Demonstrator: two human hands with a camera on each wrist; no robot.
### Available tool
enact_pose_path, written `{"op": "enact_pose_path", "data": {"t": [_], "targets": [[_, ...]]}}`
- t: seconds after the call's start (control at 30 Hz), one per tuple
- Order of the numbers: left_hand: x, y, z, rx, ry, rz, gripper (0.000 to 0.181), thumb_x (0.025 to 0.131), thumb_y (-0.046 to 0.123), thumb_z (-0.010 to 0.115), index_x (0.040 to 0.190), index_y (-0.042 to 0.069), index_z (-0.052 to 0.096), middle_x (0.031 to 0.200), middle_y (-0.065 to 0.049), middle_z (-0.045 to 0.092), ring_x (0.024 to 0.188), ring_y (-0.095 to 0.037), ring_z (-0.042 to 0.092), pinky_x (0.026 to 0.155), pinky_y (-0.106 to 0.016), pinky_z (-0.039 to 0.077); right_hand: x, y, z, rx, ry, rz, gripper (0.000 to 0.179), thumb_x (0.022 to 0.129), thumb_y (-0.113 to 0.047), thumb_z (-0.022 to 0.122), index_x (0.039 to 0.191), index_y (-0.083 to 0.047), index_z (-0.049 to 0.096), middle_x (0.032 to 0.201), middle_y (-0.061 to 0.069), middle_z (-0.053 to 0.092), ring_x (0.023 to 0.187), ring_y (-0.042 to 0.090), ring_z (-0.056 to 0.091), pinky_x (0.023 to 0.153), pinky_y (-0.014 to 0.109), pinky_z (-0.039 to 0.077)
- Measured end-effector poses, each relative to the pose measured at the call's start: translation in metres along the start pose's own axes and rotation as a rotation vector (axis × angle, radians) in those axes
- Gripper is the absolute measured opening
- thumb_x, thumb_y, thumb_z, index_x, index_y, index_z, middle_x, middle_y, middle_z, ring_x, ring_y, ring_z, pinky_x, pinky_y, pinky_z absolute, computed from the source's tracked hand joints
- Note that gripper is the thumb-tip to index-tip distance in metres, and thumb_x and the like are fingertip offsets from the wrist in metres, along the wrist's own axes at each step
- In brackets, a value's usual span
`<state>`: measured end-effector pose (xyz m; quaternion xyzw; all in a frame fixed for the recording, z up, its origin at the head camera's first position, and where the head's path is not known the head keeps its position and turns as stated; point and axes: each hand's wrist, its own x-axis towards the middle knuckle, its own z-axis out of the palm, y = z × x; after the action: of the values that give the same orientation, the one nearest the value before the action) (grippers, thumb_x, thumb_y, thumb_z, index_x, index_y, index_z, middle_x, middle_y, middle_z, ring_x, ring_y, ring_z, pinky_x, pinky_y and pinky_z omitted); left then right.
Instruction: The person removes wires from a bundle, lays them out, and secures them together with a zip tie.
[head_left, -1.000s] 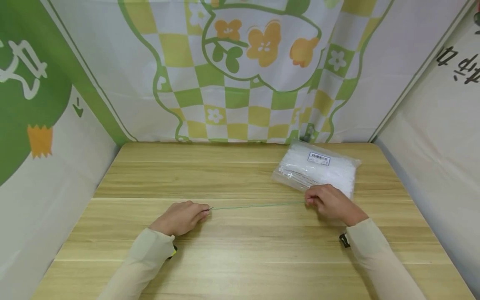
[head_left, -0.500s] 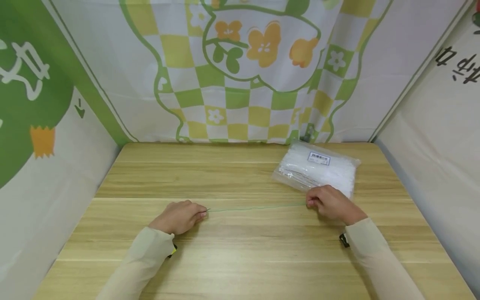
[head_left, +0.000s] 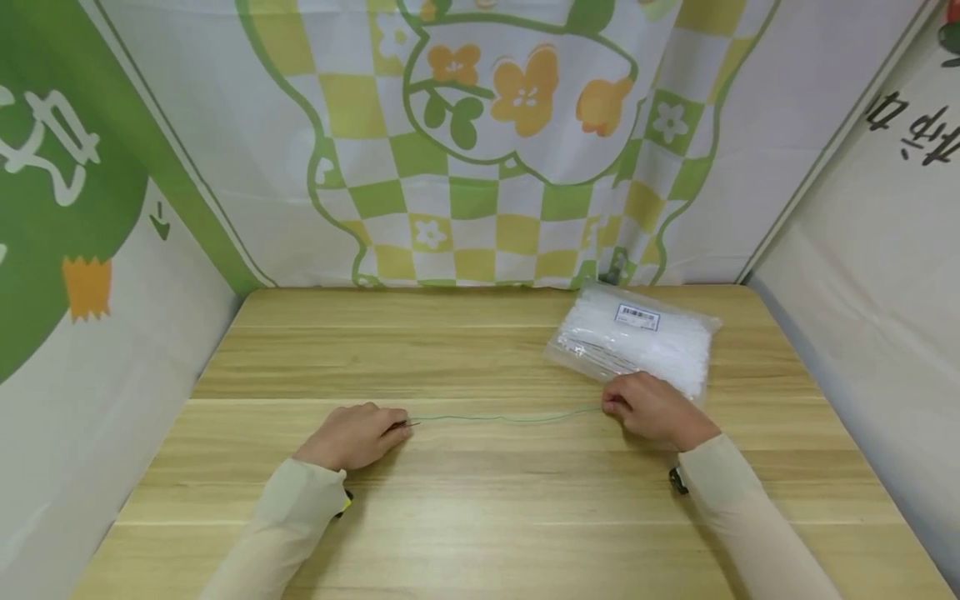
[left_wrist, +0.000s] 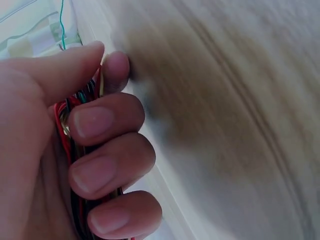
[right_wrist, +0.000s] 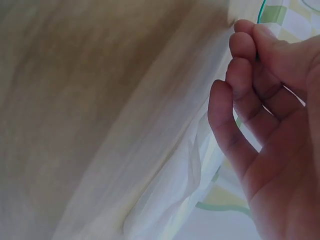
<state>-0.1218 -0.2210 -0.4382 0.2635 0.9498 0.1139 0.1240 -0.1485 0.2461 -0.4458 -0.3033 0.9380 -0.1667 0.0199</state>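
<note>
A thin green wire (head_left: 502, 419) runs in a slightly wavy line over the table between the two hands. My left hand (head_left: 356, 435) has its fingers curled around a bundle of thin wires (left_wrist: 64, 122), red, black, green and yellowish, with the green one coming out past the thumb. A short dark wire end pokes out at its fingertips in the head view. On the other side my right hand (head_left: 652, 408) pinches the far part of the green wire between thumb and forefinger, beside the near edge of a clear plastic bag (head_left: 637, 333). Its other fingers are loosely bent.
The bag, filled with white contents and bearing a barcode label (head_left: 637, 317), lies at the back right of the wooden table (head_left: 487, 517). A patterned cloth (head_left: 472, 200) hangs behind the table's back edge, and cloth walls stand on both sides.
My right hand has shifted slightly left, and the green wire has gone from nearly straight to slack and wavy. The left hand has barely moved and still holds the bundle.
</note>
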Motion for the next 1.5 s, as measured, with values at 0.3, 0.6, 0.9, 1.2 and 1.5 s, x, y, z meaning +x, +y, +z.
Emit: {"op": "enact_pose_path", "data": {"t": [0.3, 0.6, 0.9, 1.2, 1.5], "targets": [[-0.006, -0.008, -0.002, 0.002, 0.004, -0.046, 0.033, 0.109, 0.03, 0.058, 0.078, 0.023, 0.051, 0.064, 0.009, 0.042, 0.056, -0.007, 0.039, 0.056, -0.026, 0.03, -0.001, 0.001, -0.003, -0.007, -0.014, 0.012, 0.026, 0.097, -0.003, 0.07, 0.079, -0.022, 0.067, 0.077, -0.013, 0.062, 0.074, 0.004, 0.054, 0.072, 0.031, 0.051], [-0.006, -0.004, -0.003, 0.004, -0.001, -0.049, 0.03, 0.109, 0.028, 0.06, 0.08, 0.023, 0.053, 0.065, 0.008, 0.045, 0.057, -0.007, 0.04, 0.056, -0.027, 0.032, -0.006, -0.001, -0.007, -0.011, 0.029, -0.035, 0.015, 0.097, -0.007, 0.074, 0.089, -0.019, 0.076, 0.089, -0.009, 0.075, 0.084, 0.011, 0.069, 0.08, 0.039, 0.059], [0.0, 0.01, -0.003, -0.005, 0.02, 0.022, 0.032, 0.108, 0.031, 0.061, 0.078, 0.024, 0.051, 0.064, 0.01, 0.042, 0.056, -0.005, 0.038, 0.055, -0.025, 0.032, -0.004, -0.004, -0.002, -0.006, 0.127, -0.237, 0.021, 0.089, 0.005, 0.077, 0.09, -0.016, 0.077, 0.091, -0.005, 0.076, 0.086, 0.014, 0.073, 0.08, 0.036, 0.06], [0.005, 0.029, -0.002, -0.031, 0.013, 0.073, 0.033, 0.107, 0.031, 0.062, 0.077, 0.024, 0.05, 0.064, 0.011, 0.039, 0.057, -0.004, 0.036, 0.055, -0.024, 0.03, -0.002, -0.011, -0.001, -0.026, 0.125, -0.215, 0.015, 0.091, 0.0, 0.077, 0.093, -0.014, 0.081, 0.092, -0.004, 0.078, 0.087, 0.013, 0.074, 0.082, 0.036, 0.061], [0.017, 0.042, 0.0, -0.051, 0.026, 0.111, 0.035, 0.107, 0.029, 0.062, 0.076, 0.022, 0.047, 0.064, 0.011, 0.036, 0.057, -0.004, 0.034, 0.054, -0.023, 0.027, -0.003, -0.018, -0.008, -0.054, 0.135, -0.141, 0.013, 0.096, -0.008, 0.076, 0.108, -0.008, 0.08, 0.105, 0.003, 0.08, 0.096, 0.022, 0.077, 0.089, 0.043, 0.061]]}}
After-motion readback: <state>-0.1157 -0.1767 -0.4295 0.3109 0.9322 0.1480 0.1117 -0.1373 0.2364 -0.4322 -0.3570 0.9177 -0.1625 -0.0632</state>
